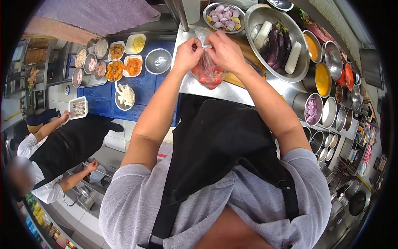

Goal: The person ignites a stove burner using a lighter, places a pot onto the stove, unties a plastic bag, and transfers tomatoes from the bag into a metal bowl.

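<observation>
A clear plastic bag [206,62] stands at the edge of the metal counter, twisted and knotted at its neck. Red tomatoes [210,79] show through its lower part. My left hand [188,55] pinches the bag at the knot from the left side. From the right, my right hand [226,50] grips the neck of the same bag, its fingertips close to those of the left. Under my right forearm lies a wooden cutting board [237,79], partly covered by the arm and the bag.
To the right sits a colander [304,62] with eggplants [278,47] and white radishes [293,57]. Behind is a bowl of shallots [224,16]. Several metal pots [299,101] line the right. A metal bowl [158,61] rests on the blue surface. A co-worker [68,143] holds a container [78,108].
</observation>
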